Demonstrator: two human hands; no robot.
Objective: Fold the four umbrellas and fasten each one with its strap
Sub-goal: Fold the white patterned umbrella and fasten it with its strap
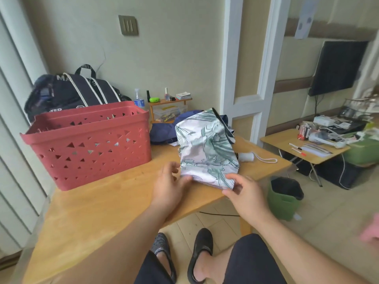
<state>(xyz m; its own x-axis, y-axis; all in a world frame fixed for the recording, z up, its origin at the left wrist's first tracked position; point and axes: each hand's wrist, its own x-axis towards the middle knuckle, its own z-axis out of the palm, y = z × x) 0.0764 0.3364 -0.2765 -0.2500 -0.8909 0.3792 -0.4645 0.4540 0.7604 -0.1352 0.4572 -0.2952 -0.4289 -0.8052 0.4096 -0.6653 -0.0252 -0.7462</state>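
Note:
A white umbrella with a green leaf print (pixel 207 150) stands loosely bunched over the wooden table (pixel 106 206), near its right edge. My left hand (pixel 170 185) pinches the fabric's lower left hem. My right hand (pixel 244 189) pinches the lower right corner between thumb and fingers. Its white handle (pixel 247 156), with a white cord loop, lies on the table behind the fabric to the right. A dark blue umbrella (pixel 164 132) lies crumpled on the table behind the printed one.
A red perforated basket (pixel 88 144) stands on the table's left half, a dark backpack (pixel 69 91) behind it. A small wooden shelf (pixel 168 105) with bottles is at the back. On the floor to the right sit a green bin (pixel 284 197) and a low, cluttered table (pixel 303 148).

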